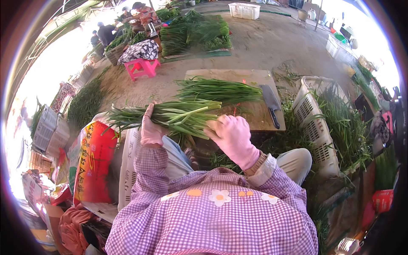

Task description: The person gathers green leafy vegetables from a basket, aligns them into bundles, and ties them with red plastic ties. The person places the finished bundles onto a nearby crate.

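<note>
My left hand (153, 126), in a pink glove, is closed around a bunch of long green leafy stalks (178, 116), which look like garlic chives. At the pale stem ends on the right is my right hand (231, 134), also gloved in pink; its fingers are curled and slightly blurred, touching or pinching stems. Beyond them, a second bunch of green stalks (220, 91) lies on a wooden board (258, 119). A cleaver (271, 102) with a black handle rests on the board's right side, its blade beside the stem ends. Bits of red tie show near that bunch.
A white plastic crate (314, 127) full of loose greens stands on the right. On the left are another white crate (129, 165) and a red-yellow printed sack (95, 162). Farther off are a pink stool (142, 67), a large pile of greens (194, 35) and several people.
</note>
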`<state>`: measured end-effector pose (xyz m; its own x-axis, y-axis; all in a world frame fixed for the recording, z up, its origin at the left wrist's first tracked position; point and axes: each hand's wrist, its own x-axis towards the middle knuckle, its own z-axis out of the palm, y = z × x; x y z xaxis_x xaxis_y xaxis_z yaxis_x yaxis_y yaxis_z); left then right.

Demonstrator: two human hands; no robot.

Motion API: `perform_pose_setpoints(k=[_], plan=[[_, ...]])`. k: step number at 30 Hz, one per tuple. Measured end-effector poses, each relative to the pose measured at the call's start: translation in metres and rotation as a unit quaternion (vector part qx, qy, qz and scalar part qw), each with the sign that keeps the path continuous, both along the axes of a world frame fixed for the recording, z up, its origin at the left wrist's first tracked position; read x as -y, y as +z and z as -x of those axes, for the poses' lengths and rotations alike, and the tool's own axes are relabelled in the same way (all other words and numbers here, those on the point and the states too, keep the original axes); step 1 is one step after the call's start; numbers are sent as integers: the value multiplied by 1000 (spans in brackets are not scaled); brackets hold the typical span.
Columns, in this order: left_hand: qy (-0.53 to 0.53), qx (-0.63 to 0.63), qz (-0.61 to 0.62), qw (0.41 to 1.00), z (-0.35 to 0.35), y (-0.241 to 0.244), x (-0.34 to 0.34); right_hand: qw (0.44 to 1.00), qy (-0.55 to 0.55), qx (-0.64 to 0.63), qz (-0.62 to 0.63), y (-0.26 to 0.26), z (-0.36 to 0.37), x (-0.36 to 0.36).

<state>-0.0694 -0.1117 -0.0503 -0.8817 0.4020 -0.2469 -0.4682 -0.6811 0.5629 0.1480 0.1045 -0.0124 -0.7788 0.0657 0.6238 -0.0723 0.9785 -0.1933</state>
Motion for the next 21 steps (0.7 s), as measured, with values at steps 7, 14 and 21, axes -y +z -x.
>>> perform_pose_setpoints(k=[7, 14, 21], plan=[[45, -34, 22, 998, -28, 7, -27, 983, 5, 10, 182, -28, 37, 6], [17, -30, -42, 999, -23, 2, -24, 979, -118, 15, 166, -43, 1, -21], [38, -14, -76, 996, -3, -4, 2, 864, -247, 435, 49, -92, -68, -99]])
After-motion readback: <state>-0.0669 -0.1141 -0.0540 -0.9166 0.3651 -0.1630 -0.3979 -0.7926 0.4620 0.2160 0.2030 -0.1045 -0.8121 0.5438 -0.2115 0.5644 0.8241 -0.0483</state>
